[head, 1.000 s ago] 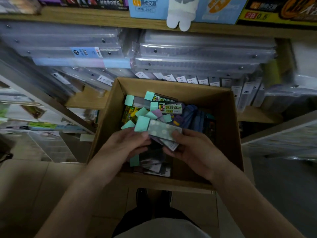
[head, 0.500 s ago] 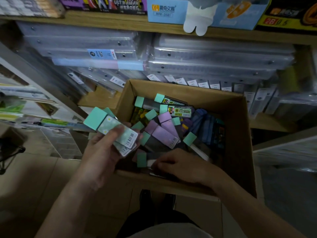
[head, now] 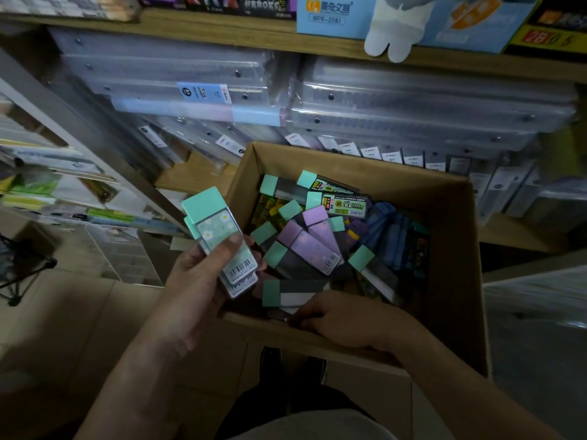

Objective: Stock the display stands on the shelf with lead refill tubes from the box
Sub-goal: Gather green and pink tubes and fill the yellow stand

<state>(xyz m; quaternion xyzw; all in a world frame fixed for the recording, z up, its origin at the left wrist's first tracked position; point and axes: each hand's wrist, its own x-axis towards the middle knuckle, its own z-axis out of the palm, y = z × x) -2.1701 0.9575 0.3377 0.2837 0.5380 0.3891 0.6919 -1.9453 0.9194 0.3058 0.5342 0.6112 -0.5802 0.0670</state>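
Wooden shelves [head: 222,30] of clear cases [head: 190,68] back the brown cardboard box [head: 451,281]. Your left hand [head: 197,281] grips mint-capped flowered lead refill tubes [head: 219,230] beside it; your right hand [head: 349,319] rests inside, grip hidden.

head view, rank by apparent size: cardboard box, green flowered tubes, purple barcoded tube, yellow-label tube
1. cardboard box
2. green flowered tubes (nearer the camera)
3. purple barcoded tube and yellow-label tube look alike
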